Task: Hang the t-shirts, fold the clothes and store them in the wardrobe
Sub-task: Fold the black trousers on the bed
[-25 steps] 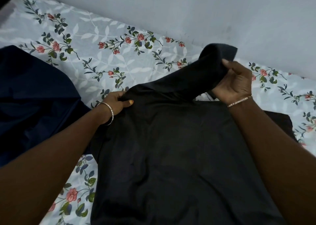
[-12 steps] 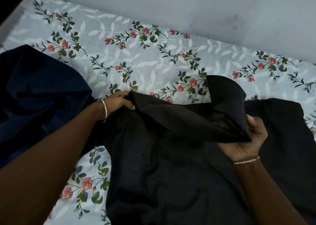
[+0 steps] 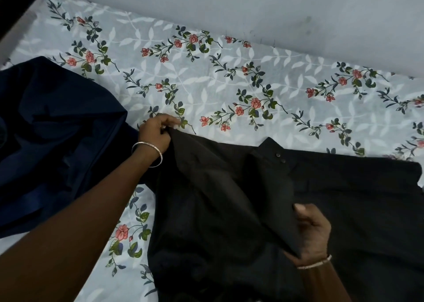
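Two garments: black shirt (image 3: 229,209) at 5 o'clock, navy cloth (image 3: 57,141) at 9. Two buttons (image 3: 277,155), two bangles (image 3: 160,157), two hands: left hand (image 3: 156,131), right hand (image 3: 313,231).

Bed w/ floral sheet (image 3: 206,90): black shirt (image 3: 344,198) at centre-right, navy garment (image 3: 50,129) at left.

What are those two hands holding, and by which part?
Both hold the black shirt. The left hand pinches its far left corner; the right hand grips the edge of a flap folded over its middle.
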